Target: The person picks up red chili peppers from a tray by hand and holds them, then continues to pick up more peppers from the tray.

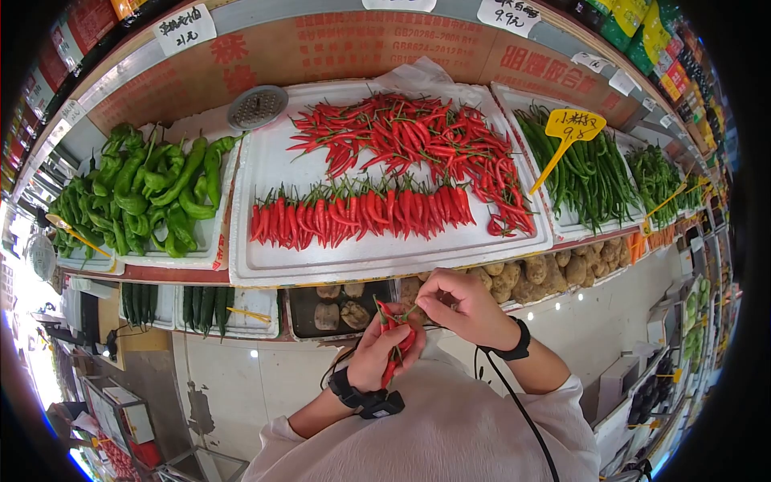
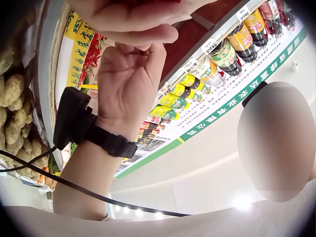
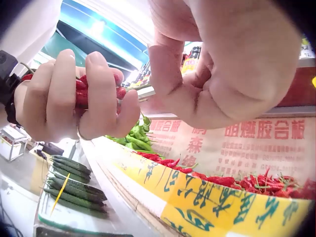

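Observation:
My left hand grips several red chili peppers over the aisle floor, in front of the stall. In the right wrist view its fingers curl round the red chilies, hiding most of them. Close beside it, my right hand pinches a green stem with thumb and forefinger, at the upper end of the bunch. Beyond the hands, a white foam tray bears a neat row of red chilies, stems pointing away. Behind that row lies a loose heap of red chilies.
Green peppers fill a tray at the left; long green chilies lie at the right by a yellow price tag. A metal strainer dish sits at the tray's back corner. Potatoes and cucumbers lie below. Black cables hang from the wrists.

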A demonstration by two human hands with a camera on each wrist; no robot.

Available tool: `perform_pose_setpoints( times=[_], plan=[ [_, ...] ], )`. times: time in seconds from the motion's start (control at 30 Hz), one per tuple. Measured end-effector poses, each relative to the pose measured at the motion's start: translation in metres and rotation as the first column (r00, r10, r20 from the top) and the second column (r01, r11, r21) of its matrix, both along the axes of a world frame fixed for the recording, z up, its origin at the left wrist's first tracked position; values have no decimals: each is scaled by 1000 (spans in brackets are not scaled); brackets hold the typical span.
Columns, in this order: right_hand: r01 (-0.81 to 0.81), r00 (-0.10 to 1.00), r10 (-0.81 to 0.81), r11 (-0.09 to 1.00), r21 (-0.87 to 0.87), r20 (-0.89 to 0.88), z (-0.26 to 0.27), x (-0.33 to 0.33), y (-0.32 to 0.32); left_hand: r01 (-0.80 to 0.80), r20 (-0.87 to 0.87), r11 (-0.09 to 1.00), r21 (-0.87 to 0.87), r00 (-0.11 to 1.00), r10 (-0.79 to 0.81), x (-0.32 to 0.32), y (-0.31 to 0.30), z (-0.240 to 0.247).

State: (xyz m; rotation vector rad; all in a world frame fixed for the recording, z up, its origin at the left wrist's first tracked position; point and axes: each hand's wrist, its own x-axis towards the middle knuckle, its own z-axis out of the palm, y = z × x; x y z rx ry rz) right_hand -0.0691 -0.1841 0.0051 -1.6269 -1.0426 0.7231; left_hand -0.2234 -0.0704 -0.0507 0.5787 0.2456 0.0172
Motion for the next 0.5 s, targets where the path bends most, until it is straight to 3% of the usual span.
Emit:
perform_pose_setpoints(
  times=[0.13, 0.2, 0.33, 0.4, 0.5],
  plan=[
    [23, 1000, -23, 1000, 12, 17, 1, -2, 2, -38, 26, 998, -51, 999, 39, 1, 1, 1],
    [-21, 988, 13, 999, 47, 154, 4, -2, 4, -25, 36, 999, -38, 999, 26, 2, 1, -2],
    [-31, 994, 25, 998, 54, 111, 2, -5, 4, 54, -19, 998, 21, 998, -54, 3, 3, -6],
    [82, 967, -53, 990, 111, -248, 1, -6, 3, 71, -50, 995, 67, 996, -68, 2, 3, 0],
    [115, 934, -63, 985, 129, -353, 6, 1, 0, 74, -67, 989, 131, 996, -65, 0, 2, 3]
  ],
)
